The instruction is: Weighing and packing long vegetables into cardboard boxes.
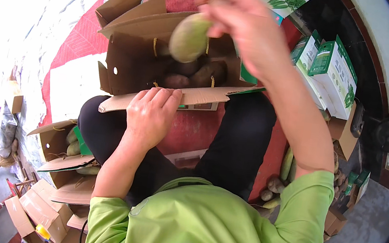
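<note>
My right hand (244, 25) is raised over an open cardboard box (131, 61), its fingers pinching one end of a pale green gourd (188, 41) that hangs above the opening. Both the hand and the gourd are slightly blurred. Inside the box lie several brownish, rounded vegetables (209, 73), their exact kind unclear. Loops of yellow cord (154, 47) show along the box's walls. My left hand (150, 113) grips the near flap (205, 96), with its fingers folded over the edge and the thumb out of sight.
Behind the box stands another open carton (136, 3). White and green printed boxes (335, 78) are at the right, near a black fan (388, 135). Long gourds and round vegetables (274, 184) lie beside my right leg. More open cartons (61, 145) holding green produce crowd the left.
</note>
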Demonstrator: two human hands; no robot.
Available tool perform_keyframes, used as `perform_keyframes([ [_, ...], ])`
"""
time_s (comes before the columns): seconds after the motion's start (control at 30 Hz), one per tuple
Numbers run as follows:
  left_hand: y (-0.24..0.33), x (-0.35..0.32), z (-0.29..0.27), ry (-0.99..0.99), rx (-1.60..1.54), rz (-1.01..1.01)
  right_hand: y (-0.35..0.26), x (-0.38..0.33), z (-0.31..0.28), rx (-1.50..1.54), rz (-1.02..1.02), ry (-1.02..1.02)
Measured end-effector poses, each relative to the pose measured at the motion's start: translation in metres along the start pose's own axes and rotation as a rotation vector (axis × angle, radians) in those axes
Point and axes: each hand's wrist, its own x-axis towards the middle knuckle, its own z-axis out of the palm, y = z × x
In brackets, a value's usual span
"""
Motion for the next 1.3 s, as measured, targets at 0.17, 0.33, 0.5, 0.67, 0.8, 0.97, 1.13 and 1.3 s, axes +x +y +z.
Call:
perform_keyframes([
  [0.17, 0.000, 0.000, -0.001, 0.006, -0.011, 0.006, 0.064, 0.026, -0.004, -0.275, 0.050, -0.194],
  [0.33, -0.001, 0.001, 0.004, 0.024, 0.021, 0.056, 0.051, -0.023, -0.062, -0.266, 0.137, 0.012],
  [0.5, 0.000, 0.005, 0.006, 0.009, 0.108, 0.016, 0.062, -0.130, -0.137, -0.189, 0.193, 0.269],
  [0.67, -0.002, 0.000, 0.016, -0.012, 0.100, -0.020, 0.115, -0.270, -0.193, -0.228, 0.477, 0.561],
  [0.8, -0.002, -0.002, 0.018, -0.001, 0.084, -0.030, 0.187, -0.404, -0.202, -0.498, 0.707, 0.738],
  [0.97, -0.003, -0.003, 0.026, 0.037, 0.127, -0.009, 0.270, -0.579, -0.173, -0.378, 1.123, 0.859],
  [1.13, -0.013, -0.007, 0.022, 0.083, 0.222, 0.057, 0.301, -0.664, -0.108, 0.056, 1.432, 0.965],
  [1.3, -0.017, -0.006, 0.037, 0.105, 0.188, 0.073, 0.367, -0.812, -0.047, -0.340, 1.641, 0.635],
])
